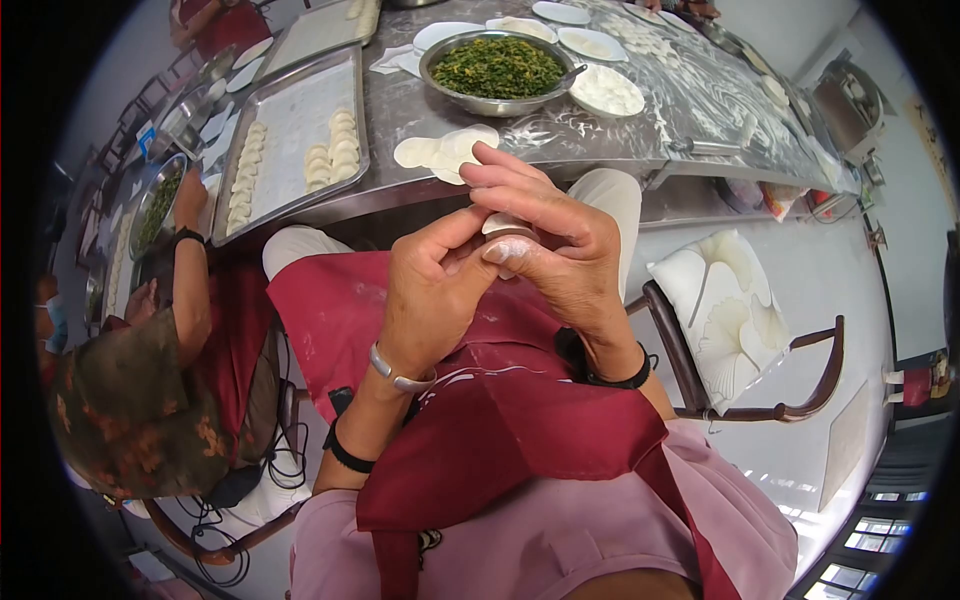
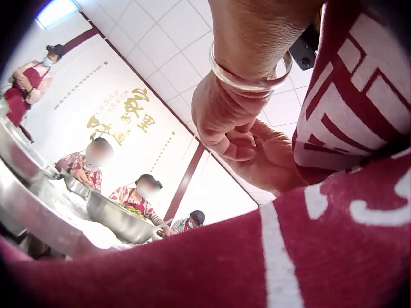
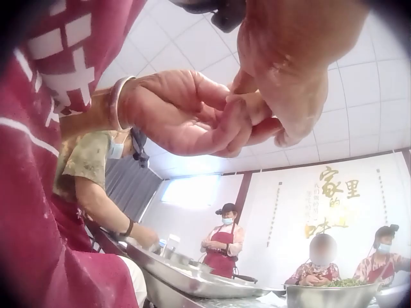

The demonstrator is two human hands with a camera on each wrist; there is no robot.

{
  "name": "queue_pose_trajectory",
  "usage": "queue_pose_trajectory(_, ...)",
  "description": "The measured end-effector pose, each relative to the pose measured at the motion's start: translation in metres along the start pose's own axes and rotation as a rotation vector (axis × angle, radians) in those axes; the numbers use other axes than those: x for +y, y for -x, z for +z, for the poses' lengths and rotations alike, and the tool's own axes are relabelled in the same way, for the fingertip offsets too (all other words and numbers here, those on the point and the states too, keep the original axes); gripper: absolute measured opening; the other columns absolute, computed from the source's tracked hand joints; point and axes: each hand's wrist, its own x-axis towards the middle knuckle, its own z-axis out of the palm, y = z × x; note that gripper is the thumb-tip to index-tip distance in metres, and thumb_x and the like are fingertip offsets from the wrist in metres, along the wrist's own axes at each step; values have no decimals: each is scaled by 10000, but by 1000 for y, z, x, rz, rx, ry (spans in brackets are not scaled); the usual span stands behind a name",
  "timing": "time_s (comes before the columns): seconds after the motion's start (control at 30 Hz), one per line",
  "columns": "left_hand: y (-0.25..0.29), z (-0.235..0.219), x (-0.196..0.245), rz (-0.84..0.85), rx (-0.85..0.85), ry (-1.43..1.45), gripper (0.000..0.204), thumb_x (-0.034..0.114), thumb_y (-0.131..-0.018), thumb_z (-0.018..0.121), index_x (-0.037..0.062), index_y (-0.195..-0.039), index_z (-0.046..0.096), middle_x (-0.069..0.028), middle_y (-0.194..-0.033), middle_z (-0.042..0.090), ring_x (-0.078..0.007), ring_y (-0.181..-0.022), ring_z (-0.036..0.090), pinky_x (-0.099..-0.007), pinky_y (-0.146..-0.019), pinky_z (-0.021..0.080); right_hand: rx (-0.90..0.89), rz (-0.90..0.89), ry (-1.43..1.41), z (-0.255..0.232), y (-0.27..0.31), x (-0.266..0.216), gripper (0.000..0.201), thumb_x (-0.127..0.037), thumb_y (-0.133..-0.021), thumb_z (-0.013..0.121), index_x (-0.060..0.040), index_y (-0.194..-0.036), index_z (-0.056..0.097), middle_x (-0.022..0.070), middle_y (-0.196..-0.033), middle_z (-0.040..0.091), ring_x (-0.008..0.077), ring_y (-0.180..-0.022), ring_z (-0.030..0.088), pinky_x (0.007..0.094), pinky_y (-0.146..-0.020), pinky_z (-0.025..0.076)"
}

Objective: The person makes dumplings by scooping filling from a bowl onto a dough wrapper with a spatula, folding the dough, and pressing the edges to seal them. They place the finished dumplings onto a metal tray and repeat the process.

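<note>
Over the apron-covered lap, both hands hold a pale dumpling (image 1: 505,224) between them. My left hand (image 1: 437,285), with a silver bangle at the wrist, grips its left side with thumb and fingers. Flour whitens the thumb of my right hand (image 1: 565,245), which presses the dumpling's near edge while the fingers curve behind it. Much of the dumpling is hidden by the fingers, and both wrist views show the hands joined from below. Round dumpling wrappers (image 1: 440,152) lie overlapping at the table edge just beyond the hands.
On the steel table (image 1: 395,120) stand a metal bowl of chopped green filling (image 1: 495,68), a plate of flour (image 1: 607,90) and a tray (image 1: 290,110) with rows of dumplings. Another person's arm (image 1: 192,270) works at left. A cushioned chair (image 1: 725,310) stands at right.
</note>
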Motion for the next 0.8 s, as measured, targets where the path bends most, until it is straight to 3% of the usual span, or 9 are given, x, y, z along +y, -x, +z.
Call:
queue_pose_trajectory(0.1,1,1,-2,28,-20,15,227,-6,-935,579,-71,-1148,621,-82,-970,677,-112,-876,643,-245,-765,539,-34,-21,42,-2,0,-1,262,46,-748,694,-31,-994,745,121,-1145,702,315,-1296,513,383,-1013,451)
queue_pose_trajectory(0.3,2,1,-4,26,-36,-8,161,-20,-931,574,-64,-1074,632,-87,-984,677,-118,-891,647,-249,-786,541,-61,-138,152,-6,0,2,168,42,-761,697,-18,-913,739,113,-1018,731,326,-1246,558,391,-1005,460)
queue_pose_trajectory(0.4,2,1,-9,39,-13,7,175,-30,-924,582,-65,-1091,624,-90,-1023,668,-121,-930,641,-253,-814,537,-107,-196,173,-8,-2,9,235,15,-753,715,-30,-982,741,119,-1080,720,331,-1268,540,394,-1014,455)
queue_pose_trajectory(0.5,0,6,-8,53,38,140,204,-39,-920,588,-70,-1120,608,-87,-1066,653,-125,-977,628,-257,-850,527,-56,-39,29,-2,2,5,312,-136,-778,769,2,-1054,724,163,-1152,693,370,-1316,482,449,-1064,401)
queue_pose_trajectory(0.6,0,10,-4,48,56,211,228,-45,-919,587,-71,-1146,594,-81,-1089,640,-123,-1005,616,-255,-873,515,22,-33,8,2,1,0,396,-188,-779,774,3,-1119,704,166,-1184,680,375,-1331,463,456,-1081,383)
queue_pose_trajectory(0.7,1,2,-8,55,-3,140,240,-51,-921,582,-68,-1161,589,-79,-1093,634,-120,-1010,611,-250,-878,510,-12,-36,-27,-2,3,5,369,-177,-792,761,7,-1106,706,166,-1205,670,372,-1344,450,462,-1092,373)
queue_pose_trajectory(0.8,2,2,-12,59,-13,98,262,-36,-918,592,-61,-1179,583,-92,-1106,637,-127,-1008,617,-246,-876,506,-141,-157,121,-13,2,13,351,-147,-791,753,2,-1106,707,164,-1237,655,359,-1358,436,454,-1087,378)
